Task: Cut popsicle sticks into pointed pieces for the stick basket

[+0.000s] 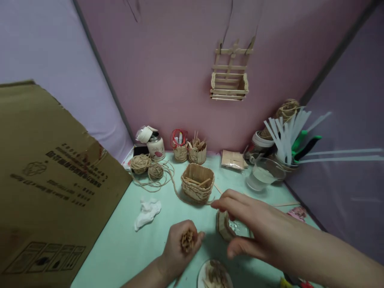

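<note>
My left hand (180,244) is wrapped round a bundle of thin wooden sticks (187,241), whose ends point up at me. To its right, my right hand (244,222) hangs with thumb and fingers apart and nothing between them. Partly hidden under that hand is a small wooden-sided container (223,226) with something clear in it. Beyond both hands stands a woven-edged basket (196,192) with a few sticks lying inside. A white oval dish (202,276) with brownish pieces is at the near edge, cut off by the frame.
A large cardboard box (60,184) fills the left. Twine balls (140,163), a crumpled white tissue (147,213) and stick-filled cups (197,154) lie or stand beyond. At right are a clear bowl (262,176) and white strips (288,136). A stick-built hanging basket (229,86) hangs on the wall.
</note>
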A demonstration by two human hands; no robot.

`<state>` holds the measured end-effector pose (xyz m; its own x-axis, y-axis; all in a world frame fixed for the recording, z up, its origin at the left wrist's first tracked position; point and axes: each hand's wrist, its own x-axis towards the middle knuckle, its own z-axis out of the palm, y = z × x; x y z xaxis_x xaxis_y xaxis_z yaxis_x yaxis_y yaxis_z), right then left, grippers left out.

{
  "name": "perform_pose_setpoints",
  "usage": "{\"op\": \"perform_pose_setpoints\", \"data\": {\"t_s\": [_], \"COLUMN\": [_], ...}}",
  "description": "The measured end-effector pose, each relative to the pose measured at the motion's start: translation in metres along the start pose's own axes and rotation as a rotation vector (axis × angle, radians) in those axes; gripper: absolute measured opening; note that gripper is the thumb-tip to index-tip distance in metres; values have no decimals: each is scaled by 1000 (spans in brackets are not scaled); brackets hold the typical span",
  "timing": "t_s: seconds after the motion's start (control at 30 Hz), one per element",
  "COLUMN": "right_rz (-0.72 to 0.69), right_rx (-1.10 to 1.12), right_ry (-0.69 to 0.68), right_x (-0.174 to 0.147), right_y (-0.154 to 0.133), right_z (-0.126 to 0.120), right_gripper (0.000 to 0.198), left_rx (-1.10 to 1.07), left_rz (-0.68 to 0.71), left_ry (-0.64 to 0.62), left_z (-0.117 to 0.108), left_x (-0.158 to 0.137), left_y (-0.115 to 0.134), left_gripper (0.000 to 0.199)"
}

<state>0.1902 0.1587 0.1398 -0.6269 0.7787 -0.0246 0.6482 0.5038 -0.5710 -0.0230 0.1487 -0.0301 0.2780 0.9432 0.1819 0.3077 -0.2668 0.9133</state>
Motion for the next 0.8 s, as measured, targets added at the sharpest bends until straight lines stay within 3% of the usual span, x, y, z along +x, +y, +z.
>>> {"op": "perform_pose_setpoints", "data": {"t_s": [0.13, 0.27, 0.33, 0.47, 0.67, 0.8], "right_rz": [-55, 20, 39, 57, 93, 111], "right_rx": [-77, -183, -194, -180, -173, -150], "right_ry": [21, 179, 209, 201, 155, 132], "right_x": [21, 42, 47, 45, 27, 14], "right_y": [24, 49, 58, 63, 57, 52], "right_z": [-10, -32, -41, -46, -38, -37], "right_gripper": [26, 18, 24, 28, 23, 22], "left_rx": [65, 111, 226, 567, 808, 876], "left_rz": [74, -79, -229, -486, -480, -466], "left_ry": [-55, -11, -111, -453, -663, -670], "left_z": [4, -2, -11, -29, -21, -16], "left_x": [-3, 3, 9, 17, 8, 5], "left_y": [-11, -8, 3, 31, 41, 39], "left_gripper": [26, 27, 27, 15, 25, 32]}}
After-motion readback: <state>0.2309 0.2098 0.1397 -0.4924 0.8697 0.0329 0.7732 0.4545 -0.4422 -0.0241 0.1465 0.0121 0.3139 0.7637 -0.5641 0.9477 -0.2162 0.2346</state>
